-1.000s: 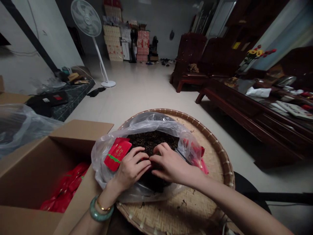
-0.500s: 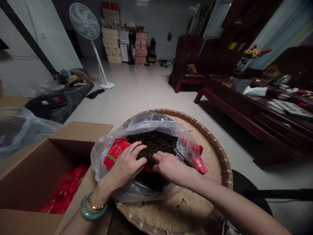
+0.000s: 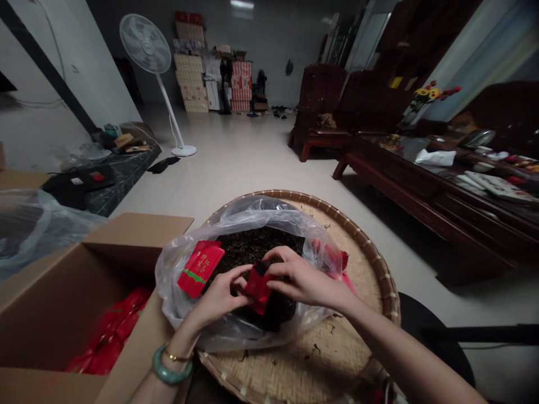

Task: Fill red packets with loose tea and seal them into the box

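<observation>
A small red packet stands upright over the dark loose tea leaves, with a dark clump of leaves at its mouth. The fingers of my left hand close on the packet's left side. My right hand curls around its right edge and mouth, fingertips by the clump; whether they also pinch leaves I cannot make out. The tea lies in an open clear plastic bag. Flat red packets with a green band rest on the tea at the bag's left side.
A round woven bamboo tray carries the bag and scattered leaves. More red packets lie at the bag's right. An open cardboard box with red packets stands on the left. Farther off are a white fan and a dark wooden table.
My hands have lifted from low in the tea, and the red packet now shows upright between them. The right hand has risen to the packet's mouth.
</observation>
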{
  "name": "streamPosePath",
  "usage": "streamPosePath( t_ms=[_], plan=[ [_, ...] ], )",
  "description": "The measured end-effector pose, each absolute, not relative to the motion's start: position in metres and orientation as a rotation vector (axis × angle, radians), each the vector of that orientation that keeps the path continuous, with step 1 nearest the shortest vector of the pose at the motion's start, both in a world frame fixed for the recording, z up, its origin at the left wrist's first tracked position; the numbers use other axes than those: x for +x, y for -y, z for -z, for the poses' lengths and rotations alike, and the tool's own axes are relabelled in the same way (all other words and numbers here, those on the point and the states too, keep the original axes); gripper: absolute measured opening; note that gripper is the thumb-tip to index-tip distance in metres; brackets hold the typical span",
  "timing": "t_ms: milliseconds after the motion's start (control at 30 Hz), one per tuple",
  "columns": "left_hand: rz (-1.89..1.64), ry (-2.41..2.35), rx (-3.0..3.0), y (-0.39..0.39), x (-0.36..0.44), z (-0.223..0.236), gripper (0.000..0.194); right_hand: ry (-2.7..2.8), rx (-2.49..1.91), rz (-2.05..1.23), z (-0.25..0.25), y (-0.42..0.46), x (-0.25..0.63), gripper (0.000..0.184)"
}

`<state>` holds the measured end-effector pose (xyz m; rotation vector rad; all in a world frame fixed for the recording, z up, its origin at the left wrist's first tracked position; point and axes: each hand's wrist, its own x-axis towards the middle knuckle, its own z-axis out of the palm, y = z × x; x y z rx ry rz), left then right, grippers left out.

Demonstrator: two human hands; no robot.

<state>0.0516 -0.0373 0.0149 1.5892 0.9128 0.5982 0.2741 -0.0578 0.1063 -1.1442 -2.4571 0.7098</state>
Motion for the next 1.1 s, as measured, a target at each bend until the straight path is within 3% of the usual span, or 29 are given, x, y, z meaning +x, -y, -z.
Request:
streamPosePath(
  t_ms=[400,633,733,767,867,933,1000,1100],
  plan=[
    [-0.641,-1.066,1.830,0.051,0.065,-0.029,0.022,2.315,-1.235,-0.713,-0.098,0.055,0.275,0.019],
    [-0.537,-1.035,1.862,0.053,0.069,-0.029,0.015,1.954,-1.225,-0.769,-0.071,0.047,0.262,0.018],
    [-0.632,-1.037,1.840,0.055,0.070,-0.021,0.018,1.895,-1.208,-0.810,-0.078,0.052,0.268,0.005],
    [-0.695,-1.034,1.845,0.055,0.070,-0.017,0.017,1.906,-1.192,-0.804,-0.082,0.056,0.271,0.016],
    [-0.964,-0.981,1.931,0.058,0.068,-0.009,0.014,2.052,-1.137,-0.740,-0.091,0.072,0.284,0.075],
    [-1.139,-0.909,2.005,0.058,0.065,-0.008,0.018,2.218,-1.085,-0.740,-0.091,0.082,0.292,0.100],
    [-1.236,-0.842,2.051,0.058,0.062,-0.008,0.021,2.328,-1.060,-0.735,-0.086,0.091,0.296,0.106],
    [-1.267,-0.789,2.078,0.058,0.060,-0.010,0.020,2.336,-1.040,-0.647,-0.075,0.097,0.293,0.094]
  ],
)
